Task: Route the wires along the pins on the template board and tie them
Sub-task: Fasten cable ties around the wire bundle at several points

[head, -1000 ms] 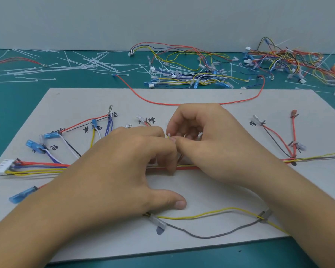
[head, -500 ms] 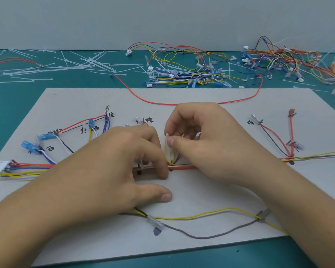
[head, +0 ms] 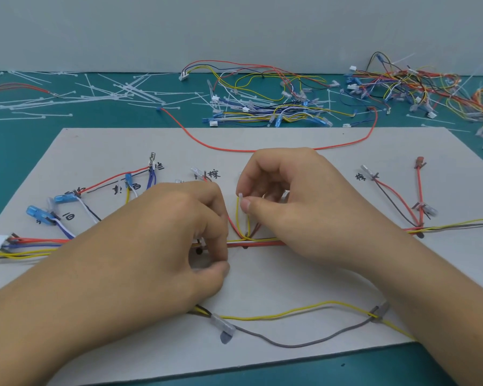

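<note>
Routing is proceeding: right hand [head: 285, 207] is pinching the yellow wire [head: 237, 218]; left hand [head: 162, 246], fingers curled, is gripping the wire bundle [head: 262, 243] between both hands. Next, probably: seat wire, tie.

Plain pale grey-blue wall [head: 234, 29] is filling the upper part of the view, unmarked, and is meeting the tabletop along a straight horizontal line. Teal-green tabletop [head: 17, 151] is running from that line toward the camera, showing in a broad band at the back, at both sides, and as a narrow strip along the near edge. Its surface is looking matte. Light is falling soft and even, casting only faint shadows.
</note>
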The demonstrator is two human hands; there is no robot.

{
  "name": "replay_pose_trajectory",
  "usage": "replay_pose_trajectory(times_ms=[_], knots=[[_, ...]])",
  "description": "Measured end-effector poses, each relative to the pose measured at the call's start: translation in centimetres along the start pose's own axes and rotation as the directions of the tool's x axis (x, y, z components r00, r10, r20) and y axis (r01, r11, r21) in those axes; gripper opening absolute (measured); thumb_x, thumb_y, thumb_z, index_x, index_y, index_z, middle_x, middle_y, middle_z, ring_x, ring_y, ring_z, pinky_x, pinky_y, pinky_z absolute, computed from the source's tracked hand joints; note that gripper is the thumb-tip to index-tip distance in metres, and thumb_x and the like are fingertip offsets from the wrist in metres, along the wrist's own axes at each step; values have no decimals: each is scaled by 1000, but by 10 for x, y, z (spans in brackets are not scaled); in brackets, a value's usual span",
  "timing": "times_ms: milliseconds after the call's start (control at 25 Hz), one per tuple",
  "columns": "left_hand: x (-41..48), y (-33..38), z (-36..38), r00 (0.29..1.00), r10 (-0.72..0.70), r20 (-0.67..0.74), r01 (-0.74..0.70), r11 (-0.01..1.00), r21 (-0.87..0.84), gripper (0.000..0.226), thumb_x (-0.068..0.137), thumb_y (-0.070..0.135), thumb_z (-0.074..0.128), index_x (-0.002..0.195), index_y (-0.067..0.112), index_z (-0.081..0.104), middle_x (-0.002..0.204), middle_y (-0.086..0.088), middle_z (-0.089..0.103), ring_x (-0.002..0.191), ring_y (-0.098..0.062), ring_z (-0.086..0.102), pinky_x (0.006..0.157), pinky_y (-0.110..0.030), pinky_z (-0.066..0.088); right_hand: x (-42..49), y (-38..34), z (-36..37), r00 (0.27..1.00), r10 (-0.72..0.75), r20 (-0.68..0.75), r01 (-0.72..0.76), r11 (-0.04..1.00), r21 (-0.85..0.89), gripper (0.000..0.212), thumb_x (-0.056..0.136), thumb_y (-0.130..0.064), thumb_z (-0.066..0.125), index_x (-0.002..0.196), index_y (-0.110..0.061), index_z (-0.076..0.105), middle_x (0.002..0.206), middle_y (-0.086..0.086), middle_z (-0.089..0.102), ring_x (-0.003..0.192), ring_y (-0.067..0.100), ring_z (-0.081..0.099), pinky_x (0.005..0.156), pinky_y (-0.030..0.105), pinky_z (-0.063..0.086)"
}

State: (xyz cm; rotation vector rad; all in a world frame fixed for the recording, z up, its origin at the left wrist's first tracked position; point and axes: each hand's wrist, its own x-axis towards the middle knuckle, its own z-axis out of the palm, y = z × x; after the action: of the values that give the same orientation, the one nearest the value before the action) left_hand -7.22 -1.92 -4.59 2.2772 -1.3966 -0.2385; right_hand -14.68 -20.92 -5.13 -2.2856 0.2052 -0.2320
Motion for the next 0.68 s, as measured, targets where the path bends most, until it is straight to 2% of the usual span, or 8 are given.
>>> replay_pose_trajectory(times_ms=[160, 320, 440, 560, 680], knots=[[-3, 0, -1, 1000, -27, -15, 28, 999, 43, 6, 61, 35, 68, 56, 32, 68, 81, 21, 59, 69, 1, 59, 59, -22, 45, 0, 0, 0, 1000, 3, -3, -3, 1000, -10, 14, 85, -12, 72, 81, -25, 68, 75, -9, 70, 64, 9, 61, 57, 20, 48], [-5, 1, -2, 999, -36, 1, 36, 998, 45, 7, 62, 35, 62, 56, 33, 62, 81, 21, 58, 70, 0, 58, 58, -24, 46, 0, 1, 0, 1000, 12, -6, -12, 1000, -10, 14, 85, -12, 73, 81, -25, 68, 71, -11, 68, 61, 8, 60, 54, 16, 45], [-5, 2, -3, 1000, 4, -23, -3, 997, 79, 10, 69, 44, 52, 62, 36, 56, 86, 21, 55, 79, -6, 55, 68, -34, 45, 0, 0, -1, 1000, 4, -5, -4, 1000, -1, 14, 85, -11, 73, 81, -24, 68, 71, -10, 69, 61, 9, 60, 54, 18, 46], [-4, 3, -2, 997, -13, -79, 17, 999, 45, 10, 75, 47, 48, 72, 40, 55, 100, 21, 54, 96, -6, 49, 85, -22, 32, 0, 0, -2, 1000, -4, 0, 4, 1000, -9, 14, 85, -12, 72, 80, -25, 68, 72, -10, 69, 63, 9, 62, 55, 19, 46], [-2, 2, -1, 993, -44, -114, 42, 999, -20, 15, 79, 51, 47, 77, 40, 57, 110, 22, 53, 107, -2, 45, 88, -19, 26, -1, -1, -2, 1000, -5, 19, 6, 1000, -18, 14, 85, -14, 73, 80, -26, 67, 71, -12, 68, 63, 8, 63, 56, 18, 46]])
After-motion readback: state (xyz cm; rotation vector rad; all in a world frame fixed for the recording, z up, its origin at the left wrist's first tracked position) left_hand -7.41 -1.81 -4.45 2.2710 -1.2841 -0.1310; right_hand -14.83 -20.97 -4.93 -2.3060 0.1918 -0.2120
